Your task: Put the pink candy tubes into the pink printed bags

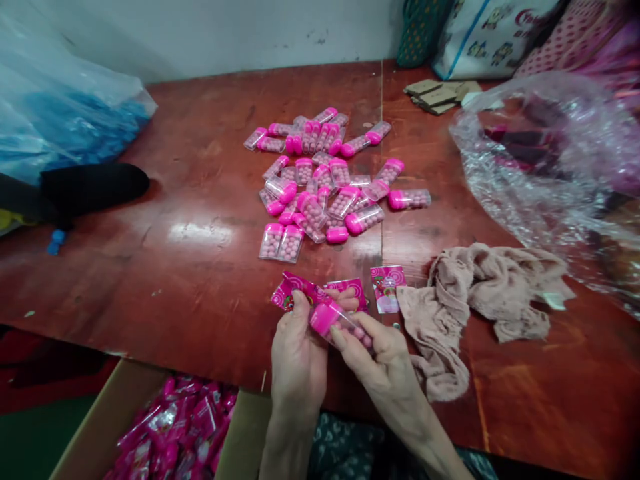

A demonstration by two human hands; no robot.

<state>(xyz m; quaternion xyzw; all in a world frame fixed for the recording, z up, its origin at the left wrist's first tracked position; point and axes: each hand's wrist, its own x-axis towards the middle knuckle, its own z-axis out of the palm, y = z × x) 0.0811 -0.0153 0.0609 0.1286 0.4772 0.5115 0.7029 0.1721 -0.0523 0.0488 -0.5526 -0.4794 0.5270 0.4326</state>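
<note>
Between the thumb and fingers of my right hand (383,357) is a clear candy container (326,319) with a pink cap, full of small pink balls. My left hand (300,353) pinches a pink printed packet (295,288) under its thumb, and the container's capped end lies against it. Beyond my hands, another pink packet (355,288) lies on the table, partly hidden by fingers. A further printed packet (389,288) rests just left of the cloth. Farther back, many similar containers (343,202) are heaped loosely, with two standing side by side (281,243) at the near edge.
A cardboard box (250,427) below the table edge holds many filled pink packets (175,433). Right of my hands lies a crumpled beige cloth (445,313). Clear plastic bags (500,187) and cardboard pieces (435,95) are at right; a bag of blue items (85,120) stands left.
</note>
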